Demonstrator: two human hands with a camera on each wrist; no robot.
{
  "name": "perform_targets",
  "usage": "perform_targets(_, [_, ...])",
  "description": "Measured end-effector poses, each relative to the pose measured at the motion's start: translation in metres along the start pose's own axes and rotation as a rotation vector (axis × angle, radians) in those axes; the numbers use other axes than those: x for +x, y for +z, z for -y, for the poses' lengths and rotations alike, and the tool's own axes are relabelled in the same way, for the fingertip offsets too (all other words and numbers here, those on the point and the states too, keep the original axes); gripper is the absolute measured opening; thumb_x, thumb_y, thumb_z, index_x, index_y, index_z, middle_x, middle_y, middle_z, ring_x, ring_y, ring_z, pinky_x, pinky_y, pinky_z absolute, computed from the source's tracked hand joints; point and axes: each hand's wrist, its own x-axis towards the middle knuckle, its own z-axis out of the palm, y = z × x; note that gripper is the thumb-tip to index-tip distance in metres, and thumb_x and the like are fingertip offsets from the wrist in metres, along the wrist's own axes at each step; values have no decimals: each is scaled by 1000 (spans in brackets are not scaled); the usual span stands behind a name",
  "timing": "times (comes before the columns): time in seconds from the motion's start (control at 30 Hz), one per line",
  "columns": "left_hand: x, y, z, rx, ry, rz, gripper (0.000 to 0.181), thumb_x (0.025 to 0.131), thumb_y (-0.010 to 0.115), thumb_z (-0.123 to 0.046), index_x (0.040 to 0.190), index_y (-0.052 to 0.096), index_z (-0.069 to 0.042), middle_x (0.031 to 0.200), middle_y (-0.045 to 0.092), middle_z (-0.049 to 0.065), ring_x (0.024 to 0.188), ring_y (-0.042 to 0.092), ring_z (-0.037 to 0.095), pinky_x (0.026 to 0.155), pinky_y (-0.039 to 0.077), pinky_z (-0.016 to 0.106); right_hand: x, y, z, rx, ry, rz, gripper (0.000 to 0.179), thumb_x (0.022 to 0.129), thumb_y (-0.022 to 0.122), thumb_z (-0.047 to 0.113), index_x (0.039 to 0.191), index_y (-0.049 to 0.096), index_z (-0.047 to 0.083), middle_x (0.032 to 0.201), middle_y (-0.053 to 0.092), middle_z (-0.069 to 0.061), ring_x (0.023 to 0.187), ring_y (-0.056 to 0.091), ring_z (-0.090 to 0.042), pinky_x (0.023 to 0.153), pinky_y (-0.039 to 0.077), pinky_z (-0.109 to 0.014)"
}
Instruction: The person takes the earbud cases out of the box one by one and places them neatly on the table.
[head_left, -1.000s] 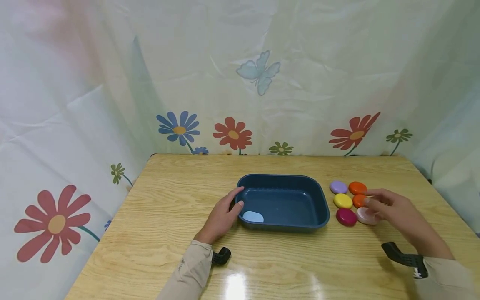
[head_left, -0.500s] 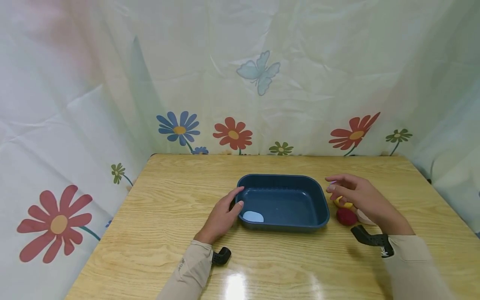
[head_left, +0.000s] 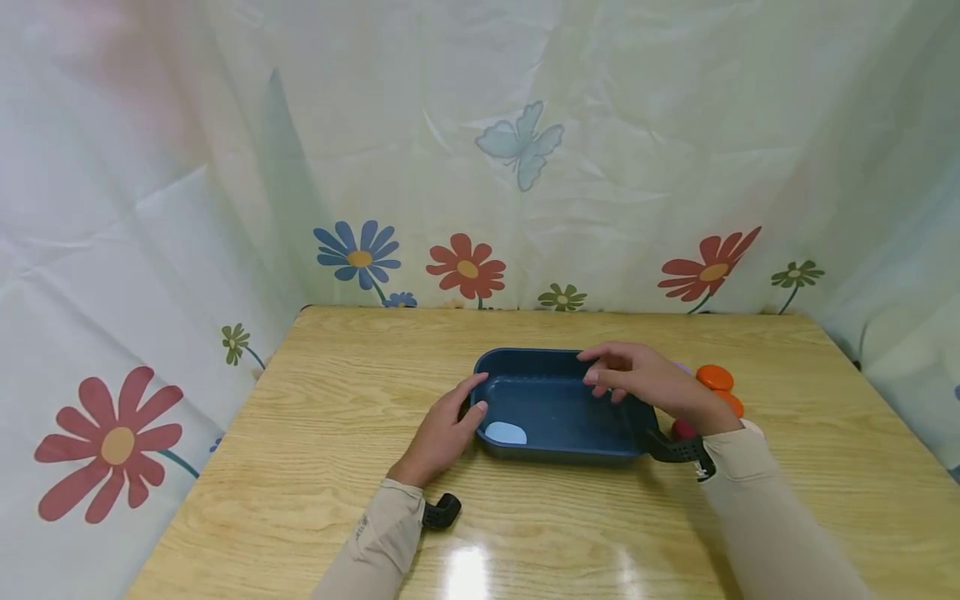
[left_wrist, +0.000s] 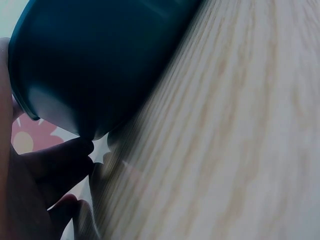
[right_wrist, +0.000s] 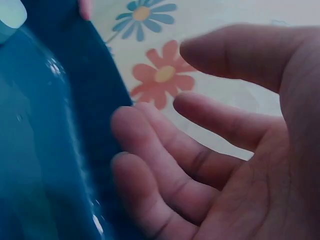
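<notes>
A dark blue rectangular plastic tub (head_left: 555, 457) stands on the wooden table. My left hand (head_left: 444, 433) grips its left end, the thumb over the rim and other fingers low along the outer wall in the left wrist view. Inside the tub, at its near left corner, lies a pale blue rounded piece (head_left: 506, 433). Over the tub's right part hovers my right hand (head_left: 637, 375), palm bare and fingers loosely bent, nothing held in the right wrist view. Partly behind that wrist lie smooth round discs: two orange discs (head_left: 715, 377), a crimson disc (head_left: 683, 430) and a sliver of a lilac disc (head_left: 682, 367).
The edge of a pale pink disc (head_left: 753, 427) shows beside the right sleeve. A floral cloth (head_left: 420, 150) hangs behind and beside the wooden table (head_left: 360, 375). Each wrist wears a black strap mount, such as the left mount (head_left: 442, 511).
My right hand has moved left from the discs to above the tub, now covering the yellow disc and uncovering the orange ones. The left hand stays on the tub.
</notes>
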Motion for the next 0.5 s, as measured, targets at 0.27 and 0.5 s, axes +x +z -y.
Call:
perform_targets(0.27, [-4,-1,-1,12,-10,-9,49,105,48,-42,153,42,-33,154,42,-5,143,36,17,116,31,46,31,22,3,-55,-14,159,48,100,64,23,139,53,-2,104,66,-17,93,64,-27,78,57,-38])
perform_targets(0.5, [-1,0,-3,-8,4,-2,49,105,47,-42,153,42,-32,155,41,-5,143,36,16,117,30,45,46,33,5,-100,-34,283,48,98,66,22,139,54,-1,101,69,-9,91,64,-27,77,57,-41])
